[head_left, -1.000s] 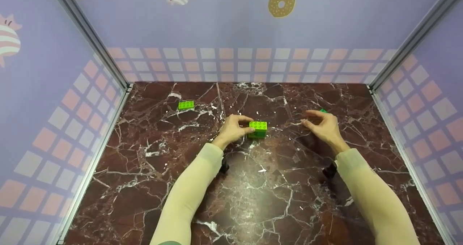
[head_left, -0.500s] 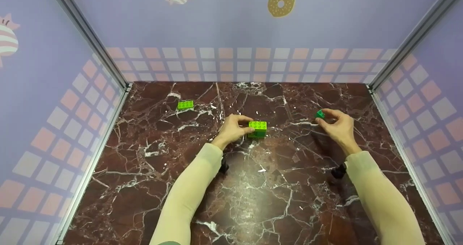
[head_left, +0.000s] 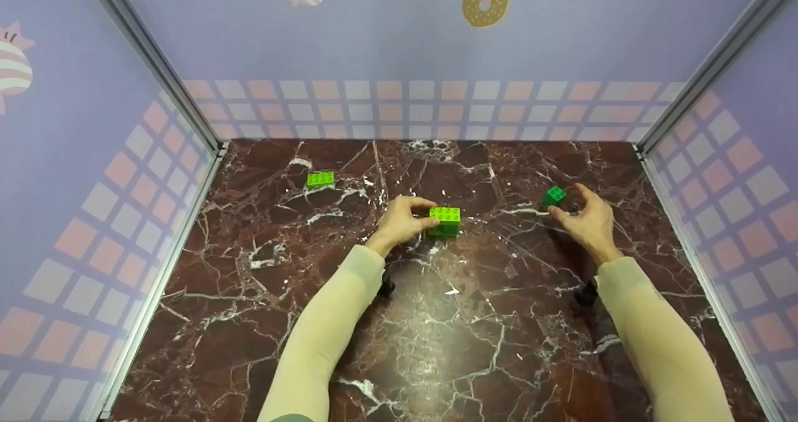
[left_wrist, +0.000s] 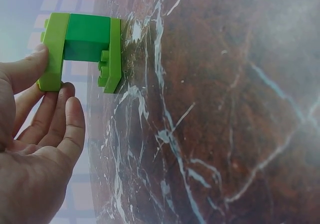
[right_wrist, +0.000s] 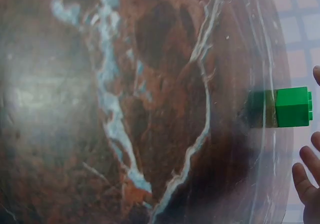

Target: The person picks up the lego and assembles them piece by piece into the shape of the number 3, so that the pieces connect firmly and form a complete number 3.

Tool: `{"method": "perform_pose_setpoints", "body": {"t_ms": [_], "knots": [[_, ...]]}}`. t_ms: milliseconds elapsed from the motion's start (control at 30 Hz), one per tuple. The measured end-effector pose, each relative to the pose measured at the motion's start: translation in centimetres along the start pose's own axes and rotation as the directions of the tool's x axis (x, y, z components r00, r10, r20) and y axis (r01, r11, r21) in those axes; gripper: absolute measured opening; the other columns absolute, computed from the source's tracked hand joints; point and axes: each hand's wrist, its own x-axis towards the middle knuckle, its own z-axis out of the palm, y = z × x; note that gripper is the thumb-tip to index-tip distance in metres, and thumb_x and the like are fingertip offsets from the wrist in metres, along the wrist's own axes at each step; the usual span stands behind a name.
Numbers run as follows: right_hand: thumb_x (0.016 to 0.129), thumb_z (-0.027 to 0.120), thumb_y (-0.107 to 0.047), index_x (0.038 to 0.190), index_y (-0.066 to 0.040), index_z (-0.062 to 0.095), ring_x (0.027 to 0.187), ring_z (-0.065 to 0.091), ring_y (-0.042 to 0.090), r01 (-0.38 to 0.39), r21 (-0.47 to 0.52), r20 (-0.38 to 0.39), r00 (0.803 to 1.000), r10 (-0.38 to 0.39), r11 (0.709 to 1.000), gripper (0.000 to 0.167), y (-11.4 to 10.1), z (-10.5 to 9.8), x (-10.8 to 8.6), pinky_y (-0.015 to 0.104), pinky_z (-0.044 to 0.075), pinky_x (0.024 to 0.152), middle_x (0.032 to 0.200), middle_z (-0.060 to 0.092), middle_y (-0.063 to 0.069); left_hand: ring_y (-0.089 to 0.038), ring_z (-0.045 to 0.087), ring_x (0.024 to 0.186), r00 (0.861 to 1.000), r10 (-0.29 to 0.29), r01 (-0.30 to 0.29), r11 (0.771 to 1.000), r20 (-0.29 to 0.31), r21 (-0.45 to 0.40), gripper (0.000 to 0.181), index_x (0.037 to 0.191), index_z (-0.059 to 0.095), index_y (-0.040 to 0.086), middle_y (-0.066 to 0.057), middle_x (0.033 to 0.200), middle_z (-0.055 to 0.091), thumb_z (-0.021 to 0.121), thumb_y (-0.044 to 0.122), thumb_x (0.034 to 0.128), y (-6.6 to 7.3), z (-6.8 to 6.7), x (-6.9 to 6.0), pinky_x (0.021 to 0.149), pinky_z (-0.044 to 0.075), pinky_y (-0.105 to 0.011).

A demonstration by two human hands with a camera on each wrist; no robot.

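Note:
My left hand (head_left: 402, 222) pinches the near end of the top brick in a small toy-brick stack (head_left: 449, 216). In the left wrist view, the stack has a light green top brick (left_wrist: 54, 49), a darker green middle brick (left_wrist: 89, 32) and a light green bottom brick (left_wrist: 115, 59). The middle brick sits at one end, leaving a gap between the light green ones. My right hand (head_left: 586, 222) is at a small dark green brick (head_left: 555, 195) on the table. In the right wrist view, its fingers (right_wrist: 302, 181) spread around this brick (right_wrist: 292, 107), apart from it.
Another light green brick (head_left: 320, 179) lies at the back left of the dark red marbled table (head_left: 424, 347). Purple patterned walls (head_left: 399, 48) enclose the back and both sides, with metal rails (head_left: 156, 272) along the side edges.
My right hand has moved right to the dark green brick, which was mostly hidden behind it. Its fingers have since spread wider, baring more of the brick. The left hand and stack stay put.

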Motion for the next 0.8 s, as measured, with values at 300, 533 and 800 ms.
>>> {"method": "perform_pose_setpoints", "body": {"t_ms": [300,533,800], "knots": [[0.1,0.083,-0.037,0.161,0.005,0.054,0.136,0.066,0.055,-0.023,-0.056,0.077,0.997,0.028,0.998,0.079,0.2,0.2,0.5,0.07,0.049,0.119,0.148,0.069,0.035,-0.033,0.076,0.128,1.0,0.001,-0.001,1.0,0.003,0.008,0.039,0.13,0.084,0.011,-0.011,0.133,0.084,0.091,0.018,0.0924,0.2,-0.1,-0.1,0.119,0.056,-0.048],[0.103,0.081,-0.035,0.159,0.005,0.057,0.142,0.062,0.056,-0.059,-0.047,0.077,0.995,0.063,0.997,0.072,-0.1,0.8,1.2,0.069,0.044,0.126,0.151,0.067,0.035,-0.032,0.074,0.132,1.0,-0.013,0.013,1.0,-0.01,0.023,0.041,0.131,0.084,0.012,-0.011,0.137,0.082,0.091,0.019,0.091,0.1,-0.2,-0.1,0.122,0.053,-0.048],[0.104,0.079,-0.031,0.156,0.003,0.061,0.144,0.06,0.055,-0.113,-0.024,0.048,0.992,0.114,0.993,0.065,0.0,1.5,1.3,0.068,0.043,0.126,0.149,0.069,0.033,-0.032,0.073,0.132,1.0,-0.019,0.019,1.0,0.005,0.012,0.041,0.132,0.083,0.012,-0.011,0.138,0.082,0.09,0.019,0.0923,0.2,-0.1,-0.1,0.123,0.052,-0.047]]}}
